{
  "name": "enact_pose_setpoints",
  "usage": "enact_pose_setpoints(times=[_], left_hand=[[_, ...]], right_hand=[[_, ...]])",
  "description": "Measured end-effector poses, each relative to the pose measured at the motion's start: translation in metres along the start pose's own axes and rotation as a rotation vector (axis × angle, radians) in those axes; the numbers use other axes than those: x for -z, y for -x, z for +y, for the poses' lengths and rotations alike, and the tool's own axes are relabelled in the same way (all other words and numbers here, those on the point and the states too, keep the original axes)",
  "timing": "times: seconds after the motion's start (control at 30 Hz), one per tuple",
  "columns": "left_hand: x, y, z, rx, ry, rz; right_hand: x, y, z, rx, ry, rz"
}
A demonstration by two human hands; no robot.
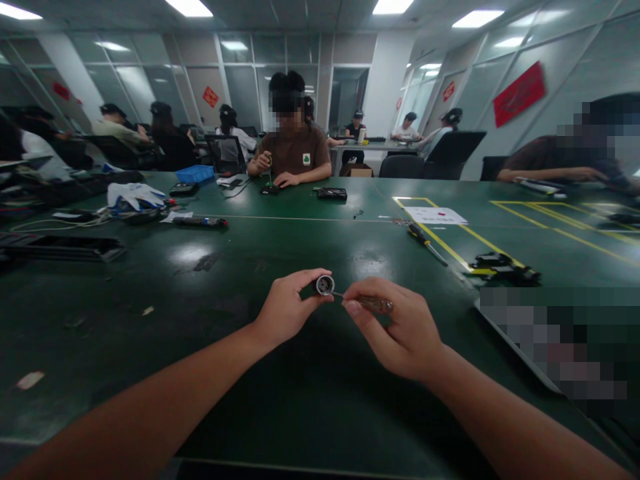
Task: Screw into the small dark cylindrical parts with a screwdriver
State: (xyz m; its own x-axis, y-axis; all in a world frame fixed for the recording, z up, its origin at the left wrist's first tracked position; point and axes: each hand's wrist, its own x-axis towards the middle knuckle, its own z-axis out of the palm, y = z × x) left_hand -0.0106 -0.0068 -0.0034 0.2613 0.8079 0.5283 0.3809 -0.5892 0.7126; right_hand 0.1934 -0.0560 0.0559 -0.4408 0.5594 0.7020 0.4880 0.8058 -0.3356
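Note:
Between the thumb and fingers of my left hand (287, 303) is a small round cylindrical part (325, 285) with a silvery rim, its hollow end facing me. My right hand (395, 327) pinches a small screwdriver (375, 304) by its see-through brownish handle. The thin shaft points left, its tip at the lower right edge of the round part; whether it touches, I cannot tell. Both hands are above the green tabletop (300, 413). What sits inside the round part is too small to make out.
A yellow-and-black screwdriver (427, 244) and black parts (505, 268) lie to the right, near yellow tape lines. At left are a black tray-like housing (65, 248), white gloves (135, 198) and a blue bin (194, 174). Across the table, a person (293, 150) works on a small device.

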Motion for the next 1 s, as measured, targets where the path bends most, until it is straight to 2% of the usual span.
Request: enact_pose_setpoints(times=[0.13,0.37,0.57,0.8,1.0], left_hand=[[0.0000,0.0009,0.0001,-0.013,-0.009,0.002],[0.0001,0.0008,0.0012,-0.036,-0.030,-0.006],[-0.0015,0.0003,-0.0022,-0.025,-0.006,0.006],[-0.0011,0.0008,-0.0022,-0.051,-0.012,0.004],[-0.0006,0.0005,-0.0025,-0.056,-0.020,0.018]], right_hand=[[0.0004,0.0016,0.0006,-0.038,-0.015,0.030],[-0.0019,0.0012,0.0024,-0.033,-0.007,-0.004],[-0.0007,0.0019,0.0019,-0.024,-0.007,0.059],[-0.0032,0.0015,0.0037,-0.014,-0.013,0.032],[-0.0008,0.0022,0.0031,-0.030,-0.025,0.060]])
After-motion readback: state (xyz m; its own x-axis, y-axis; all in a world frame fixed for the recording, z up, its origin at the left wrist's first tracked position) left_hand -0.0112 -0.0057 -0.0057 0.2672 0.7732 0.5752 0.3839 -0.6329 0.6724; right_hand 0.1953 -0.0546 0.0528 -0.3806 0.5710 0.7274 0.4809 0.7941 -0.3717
